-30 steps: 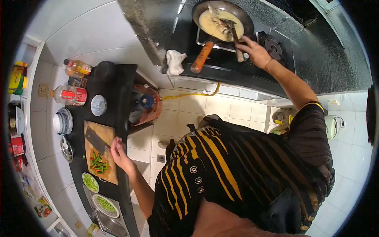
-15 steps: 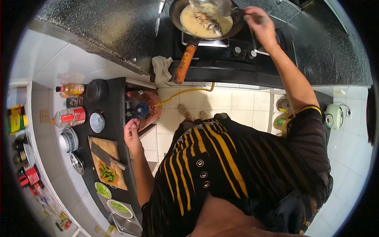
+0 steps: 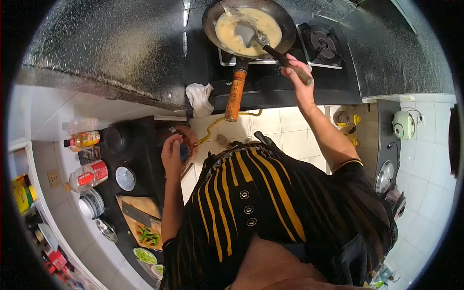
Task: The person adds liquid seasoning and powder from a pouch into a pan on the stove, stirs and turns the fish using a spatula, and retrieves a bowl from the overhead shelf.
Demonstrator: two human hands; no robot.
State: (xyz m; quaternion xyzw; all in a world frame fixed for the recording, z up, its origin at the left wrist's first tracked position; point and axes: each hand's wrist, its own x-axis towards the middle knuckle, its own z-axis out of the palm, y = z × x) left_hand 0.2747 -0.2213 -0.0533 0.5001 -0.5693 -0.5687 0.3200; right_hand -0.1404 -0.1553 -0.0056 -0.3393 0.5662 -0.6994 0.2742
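The right hand point(image 3: 302, 89) is gripping the spatula point(image 3: 247, 36), its smooth gray blade showing over creamy, pale-yellow soup point(image 3: 266, 21) inside the darkened wok point(image 3: 211, 25); the left hand point(image 3: 171, 151) is curling loosely.

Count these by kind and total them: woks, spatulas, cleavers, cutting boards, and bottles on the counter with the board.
Wok: 1
Spatula: 1
Cleaver: 1
Cutting board: 1
Bottles: 2
Total: 6
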